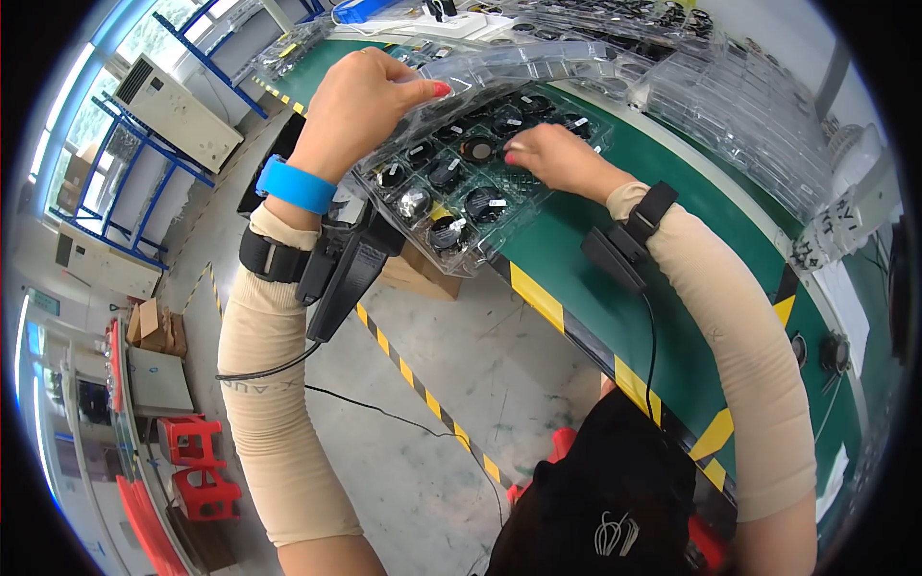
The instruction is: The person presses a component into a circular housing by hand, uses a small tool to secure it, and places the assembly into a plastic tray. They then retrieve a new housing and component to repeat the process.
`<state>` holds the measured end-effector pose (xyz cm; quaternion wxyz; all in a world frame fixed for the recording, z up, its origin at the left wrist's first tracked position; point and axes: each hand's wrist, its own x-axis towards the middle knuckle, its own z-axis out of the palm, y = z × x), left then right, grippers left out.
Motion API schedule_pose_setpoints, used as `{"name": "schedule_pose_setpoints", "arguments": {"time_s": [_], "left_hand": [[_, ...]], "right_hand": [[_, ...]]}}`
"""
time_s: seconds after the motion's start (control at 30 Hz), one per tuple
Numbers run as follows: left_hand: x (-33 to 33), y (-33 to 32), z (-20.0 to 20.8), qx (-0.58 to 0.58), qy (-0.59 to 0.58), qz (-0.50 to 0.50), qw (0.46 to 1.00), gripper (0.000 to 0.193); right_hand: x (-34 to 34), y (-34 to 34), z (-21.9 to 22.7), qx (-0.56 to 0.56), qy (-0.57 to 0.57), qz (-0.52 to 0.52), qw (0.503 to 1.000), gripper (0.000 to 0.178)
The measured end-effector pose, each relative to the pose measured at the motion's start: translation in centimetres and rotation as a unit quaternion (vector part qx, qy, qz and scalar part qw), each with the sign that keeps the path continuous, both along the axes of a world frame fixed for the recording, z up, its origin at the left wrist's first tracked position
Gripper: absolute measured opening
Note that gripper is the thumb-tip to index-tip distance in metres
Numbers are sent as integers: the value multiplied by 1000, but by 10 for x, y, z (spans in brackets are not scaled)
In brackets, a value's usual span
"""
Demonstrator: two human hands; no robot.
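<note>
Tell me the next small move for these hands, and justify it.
I'd probably keep the left hand steady beside the raised clear plastic for a moment: the right hand is reaching in over the compartment tray, close to dark round parts, so shifting the plastic now might knock them.

On our green counter (690,254), a clear compartmented tray (521,190) is overhanging the striped edge (536,294); to that tray's right, we are seeing stacked clear trays (740,125).

Parts (483,204) in tray (523,185) — over table edge (538,296); stools (192,442) left.
</note>
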<state>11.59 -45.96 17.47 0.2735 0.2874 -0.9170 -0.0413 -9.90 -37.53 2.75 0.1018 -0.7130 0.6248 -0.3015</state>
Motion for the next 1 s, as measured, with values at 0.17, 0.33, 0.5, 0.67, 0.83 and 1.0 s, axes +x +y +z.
{"name": "schedule_pose_setpoints", "arguments": {"time_s": [0.17, 0.33, 0.5, 0.67, 0.83, 1.0], "left_hand": [[-2, 0, 1, -3, 4, -9, 1000, 43], [0, -1, -3, -5, 3, -9, 1000, 42], [1, 0, -5, 0, 6, 0, 1000, 43], [1, -1, -3, 0, 2, -6, 1000, 43], [1, -2, -3, 1, 2, -8, 1000, 44], [-2, 11, -21, 0, 2, -7, 1000, 42]], "right_hand": [[-6, -2, 6, 91, -152, -88, 980, 23], [-5, 0, 4, 101, -226, -87, 965, 21], [-4, 4, 3, 103, -247, -93, 959, 22], [-3, 4, 3, 103, -248, -104, 958, 21], [4, 16, -7, -61, -161, -30, 985, 20], [5, 54, 11, -71, 52, 5, 996, 23]]}}
